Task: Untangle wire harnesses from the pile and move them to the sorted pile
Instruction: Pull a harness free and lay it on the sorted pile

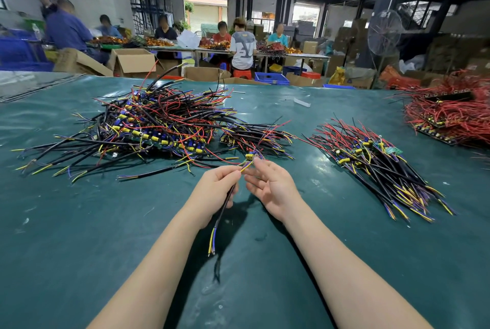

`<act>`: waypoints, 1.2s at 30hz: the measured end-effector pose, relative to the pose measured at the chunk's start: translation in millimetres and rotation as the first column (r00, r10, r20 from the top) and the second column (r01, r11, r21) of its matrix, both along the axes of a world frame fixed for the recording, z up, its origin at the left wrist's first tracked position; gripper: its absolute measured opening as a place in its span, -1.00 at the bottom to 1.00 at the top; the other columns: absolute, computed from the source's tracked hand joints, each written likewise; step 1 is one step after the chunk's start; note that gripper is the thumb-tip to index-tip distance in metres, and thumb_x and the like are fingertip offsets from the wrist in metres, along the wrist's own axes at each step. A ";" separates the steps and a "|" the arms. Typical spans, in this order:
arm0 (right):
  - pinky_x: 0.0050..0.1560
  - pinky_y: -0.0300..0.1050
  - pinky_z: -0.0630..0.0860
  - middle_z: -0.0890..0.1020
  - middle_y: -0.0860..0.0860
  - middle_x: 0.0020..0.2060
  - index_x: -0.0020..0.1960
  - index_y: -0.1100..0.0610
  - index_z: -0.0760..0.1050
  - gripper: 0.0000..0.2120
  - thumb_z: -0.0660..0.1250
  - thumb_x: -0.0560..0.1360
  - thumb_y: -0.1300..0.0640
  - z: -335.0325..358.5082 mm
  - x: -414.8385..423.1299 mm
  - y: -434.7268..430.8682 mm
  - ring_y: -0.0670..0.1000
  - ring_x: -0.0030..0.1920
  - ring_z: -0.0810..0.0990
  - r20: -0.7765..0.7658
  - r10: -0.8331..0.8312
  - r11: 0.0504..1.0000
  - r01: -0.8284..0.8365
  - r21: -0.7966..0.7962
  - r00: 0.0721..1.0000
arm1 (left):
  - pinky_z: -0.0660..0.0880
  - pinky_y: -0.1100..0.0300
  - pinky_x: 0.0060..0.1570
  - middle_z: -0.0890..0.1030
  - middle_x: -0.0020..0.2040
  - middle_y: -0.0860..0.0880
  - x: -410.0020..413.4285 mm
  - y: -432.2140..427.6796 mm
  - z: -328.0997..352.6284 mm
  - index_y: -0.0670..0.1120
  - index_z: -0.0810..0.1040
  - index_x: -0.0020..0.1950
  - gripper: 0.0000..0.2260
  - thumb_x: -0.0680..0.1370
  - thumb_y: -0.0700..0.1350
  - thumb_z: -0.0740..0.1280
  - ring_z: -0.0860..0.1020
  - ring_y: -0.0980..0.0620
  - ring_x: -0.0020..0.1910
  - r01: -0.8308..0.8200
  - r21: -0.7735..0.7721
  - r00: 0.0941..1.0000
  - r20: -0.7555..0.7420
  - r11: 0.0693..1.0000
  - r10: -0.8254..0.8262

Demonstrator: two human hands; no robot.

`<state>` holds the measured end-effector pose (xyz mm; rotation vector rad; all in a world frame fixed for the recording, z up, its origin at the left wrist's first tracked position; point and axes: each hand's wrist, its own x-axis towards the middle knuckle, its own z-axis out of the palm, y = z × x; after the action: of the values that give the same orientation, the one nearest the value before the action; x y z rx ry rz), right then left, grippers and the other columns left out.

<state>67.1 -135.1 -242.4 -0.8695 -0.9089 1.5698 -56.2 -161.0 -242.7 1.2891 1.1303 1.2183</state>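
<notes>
On a green counter (79, 222), the tangled pile (148, 127) lies left of and beyond the harness (219, 218), and the sorted pile (376, 164) lies well to its right. The harness runs lengthwise from its far component end back toward the person. The left hand (214, 188) pinches it. The right hand (270, 185), fingers loose and holding nothing, is nearer the sorted pile.

Green table mat (79, 222), seated workers (241, 47), cardboard boxes (132, 62), standing fan (384, 34), blue crate (271, 78).
</notes>
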 end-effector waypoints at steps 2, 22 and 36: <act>-0.31 -0.29 0.48 0.62 -0.06 -0.46 -0.21 0.09 0.38 -0.82 0.26 0.50 0.31 -1.8 0.8 -0.3 -0.12 -0.43 0.55 -0.013 0.021 1.000 -0.020 0.019 1.000 | 0.23 0.39 -0.61 0.36 -0.56 0.10 -0.1 -0.9 1.1 -0.06 0.56 -0.08 -0.77 0.61 -0.25 0.14 0.28 0.21 -0.60 0.007 -0.005 1.000 0.021 1.000 -0.007; -0.36 -0.35 0.42 0.58 -0.10 -0.53 -0.22 0.13 0.49 -0.74 0.32 0.40 0.49 -1.5 7.2 0.6 -0.19 -0.47 0.47 0.282 -0.185 0.898 0.046 0.437 0.941 | 0.21 0.39 -0.61 0.34 -0.59 0.12 -2.2 -1.8 1.4 -0.10 0.60 -0.10 -0.78 0.59 -0.25 0.18 0.24 0.21 -0.61 -0.003 -0.042 1.000 -0.005 0.999 0.003; -0.43 -0.30 0.44 0.55 0.07 -0.52 -0.32 0.18 0.51 -0.78 0.35 0.39 0.45 -0.4 8.5 0.9 -0.13 -0.57 0.42 0.321 -0.264 0.898 0.110 0.427 0.910 | 0.19 0.41 -0.64 0.31 -0.57 0.11 -6.0 -2.8 1.8 -0.05 0.64 -0.14 -0.77 0.57 -0.22 0.21 0.23 0.21 -0.60 0.087 -0.112 0.995 0.068 0.990 -0.079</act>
<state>75.6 -134.2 -242.8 -0.9386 -1.3205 1.0075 -62.2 -163.9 -240.9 1.1908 1.0747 1.1091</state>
